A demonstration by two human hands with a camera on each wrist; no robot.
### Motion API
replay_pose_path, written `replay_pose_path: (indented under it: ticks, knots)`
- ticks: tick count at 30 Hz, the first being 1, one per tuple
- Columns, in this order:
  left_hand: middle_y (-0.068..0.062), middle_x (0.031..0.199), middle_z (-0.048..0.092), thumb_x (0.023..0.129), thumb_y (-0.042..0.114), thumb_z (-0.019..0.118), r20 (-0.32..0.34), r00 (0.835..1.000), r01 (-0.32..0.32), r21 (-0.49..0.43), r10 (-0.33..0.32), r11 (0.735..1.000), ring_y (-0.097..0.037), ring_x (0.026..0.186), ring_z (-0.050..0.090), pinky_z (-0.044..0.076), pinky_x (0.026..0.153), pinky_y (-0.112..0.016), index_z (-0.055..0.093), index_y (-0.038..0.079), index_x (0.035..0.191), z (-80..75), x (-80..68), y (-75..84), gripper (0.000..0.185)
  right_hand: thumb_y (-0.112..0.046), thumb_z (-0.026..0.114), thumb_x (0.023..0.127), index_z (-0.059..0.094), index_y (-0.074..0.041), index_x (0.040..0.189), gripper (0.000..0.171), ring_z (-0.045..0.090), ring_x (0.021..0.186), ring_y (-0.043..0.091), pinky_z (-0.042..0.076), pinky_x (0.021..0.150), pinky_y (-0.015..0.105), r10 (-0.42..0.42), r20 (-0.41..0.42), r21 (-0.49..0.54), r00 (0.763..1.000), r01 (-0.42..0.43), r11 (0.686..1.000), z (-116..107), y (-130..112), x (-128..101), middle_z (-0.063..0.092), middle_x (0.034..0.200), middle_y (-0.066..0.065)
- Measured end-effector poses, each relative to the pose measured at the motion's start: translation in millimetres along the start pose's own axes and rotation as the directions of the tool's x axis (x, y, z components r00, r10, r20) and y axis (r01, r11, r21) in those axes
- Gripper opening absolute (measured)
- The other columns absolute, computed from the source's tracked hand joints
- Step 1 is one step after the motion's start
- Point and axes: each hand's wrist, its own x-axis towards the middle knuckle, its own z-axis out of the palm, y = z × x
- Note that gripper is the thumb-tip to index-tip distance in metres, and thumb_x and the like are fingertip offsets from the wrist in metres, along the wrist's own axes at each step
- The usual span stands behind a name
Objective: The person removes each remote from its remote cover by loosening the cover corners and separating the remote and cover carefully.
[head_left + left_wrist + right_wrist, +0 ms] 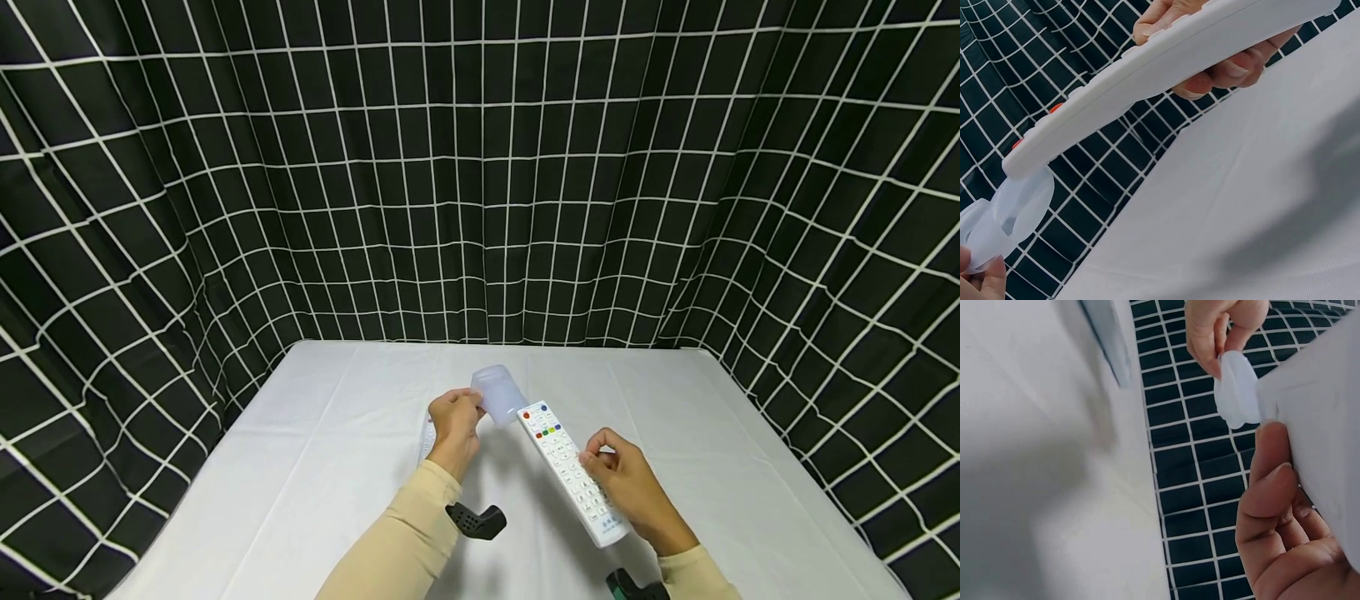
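Right hand point(630, 485) grips white remote control point(562, 463), raised over desk point(300, 475). Left hand point(456, 423) pinches translucent cover point(498, 395) at remote control's far end. Hazard: limp cover may fold, snagging corner; edge-only pinch may slip, dropping cover.

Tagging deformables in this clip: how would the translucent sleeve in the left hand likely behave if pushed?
The translucent sleeve would likely bend easily: its thin-looking wall curves in the left wrist view. It is probably light for its size, as the left hand holds it only near one edge.
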Motion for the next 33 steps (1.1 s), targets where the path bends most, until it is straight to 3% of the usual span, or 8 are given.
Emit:
replay_pose_path:
  ticks: [16,28,33]
  knots:
    - [-0.021,0.101,0.050,0.084,-0.016,0.056,0.006,1.000,0.000,0.046,-0.001,0.999,-0.028,0.087,0.056,0.053,0.073,-0.032,0.059,-0.011,0.081,-5.9,-3.3,-6.6,0.006,0.002,0.058,0.094,0.049,0.005,0.092,0.010,0.052,0.053,0.017,0.045,0.044,0.026,-0.026,-0.150,-0.002,0.988,0.026,1.000,-3,3,5,0.051,0.065,0.011]
    - [-0.021,0.106,0.051,0.085,-0.012,0.058,0.058,0.996,0.060,0.086,-0.065,0.994,-0.030,0.093,0.056,0.052,0.080,-0.035,0.059,-0.010,0.088,-7.3,-7.6,-14.9,0.004,0.000,0.056,0.096,0.049,0.005,0.095,0.009,0.056,0.055,0.019,0.047,0.046,0.029,0.024,-0.240,-0.013,0.970,-0.028,1.000,-8,8,11,0.058,0.068,0.013]
    - [-0.021,0.102,0.054,0.083,-0.014,0.059,0.076,0.994,0.068,0.070,-0.073,0.995,-0.027,0.088,0.057,0.052,0.077,-0.033,0.060,-0.005,0.082,-7.0,-9.0,-18.9,0.008,-0.002,0.056,0.096,0.049,0.004,0.098,0.010,0.057,0.055,0.020,0.048,0.046,0.030,0.059,-0.268,-0.011,0.962,-0.064,0.998,-11,11,13,0.060,0.070,0.012]
